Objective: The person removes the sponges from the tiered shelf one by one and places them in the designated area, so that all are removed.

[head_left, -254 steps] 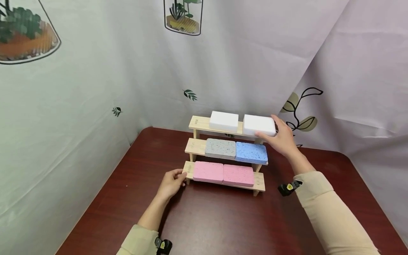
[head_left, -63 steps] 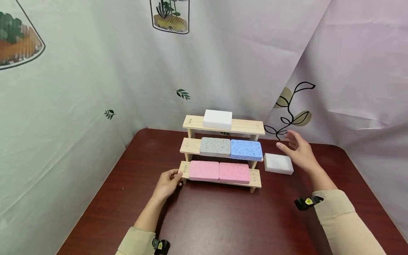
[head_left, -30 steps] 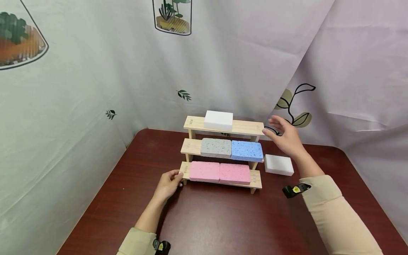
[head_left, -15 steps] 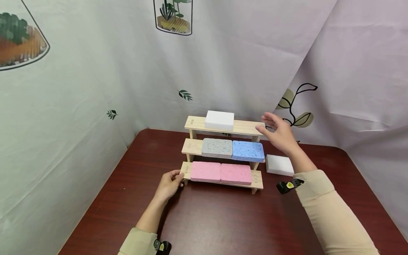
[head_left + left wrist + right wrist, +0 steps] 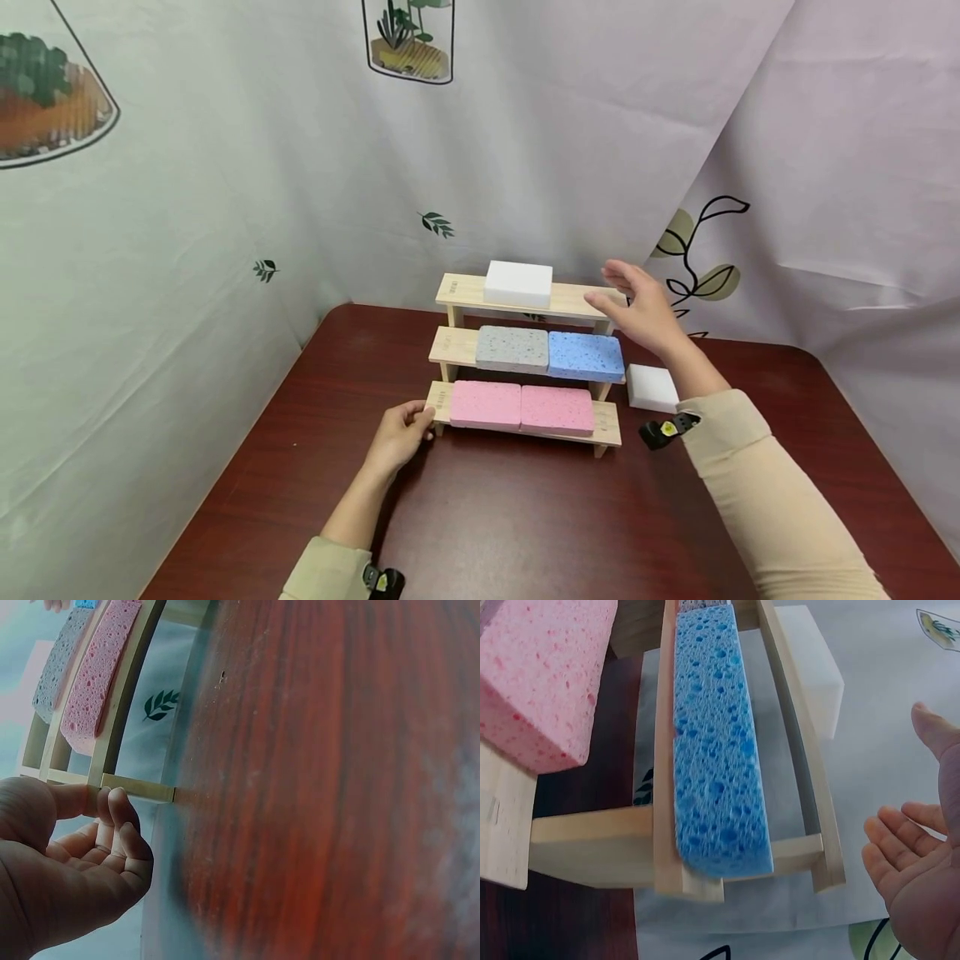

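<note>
A three-step wooden rack (image 5: 450, 343) stands on the table. My left hand (image 5: 397, 435) pinches the left end of its lowest step between thumb and fingers, as the left wrist view shows up close. Two pink sponges (image 5: 485, 404) lie side by side on that step. The middle step bears a grey sponge (image 5: 512, 348) and a blue sponge (image 5: 585, 355). One white sponge block (image 5: 518, 283) sits on the top step. Beside that step's right end, my right hand (image 5: 643, 310) hovers with fingers spread, holding nothing. Partly behind my right forearm, a second white block (image 5: 651, 387) lies on the table.
The dark red-brown table (image 5: 480, 517) spreads out in front of the rack and to both sides. A pale printed cloth (image 5: 570, 142) hangs close behind the rack and along the left side of the table.
My right hand gripped the second white block on the top step earlier; that block now lies on the table to the right. The empty hand has since moved up and left. My left hand stays put.
</note>
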